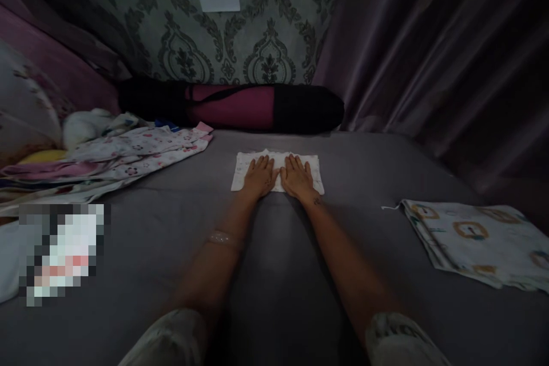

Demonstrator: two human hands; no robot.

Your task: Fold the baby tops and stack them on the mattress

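Note:
A small white cloth [278, 184], folded into a rectangle, lies flat on the grey sheet [274, 263] ahead of me. My left hand [259, 176] rests palm down on its left half, fingers spread and pointing away. On the right half my right hand [297, 175] lies flat too, its thumb close to the left thumb. Neither hand grips anything. Both arms are stretched straight forward, and a clear band circles the left forearm. What is printed on the cloth is too faint to make out.
A folded cloth with animal prints [476, 243] lies at the right. Flower-patterned clothes [141, 151] are heaped at the left beside a white plush toy [86, 126]. A long black and pink bag [231, 107] lies along the wall; curtains [398, 40] hang at the right.

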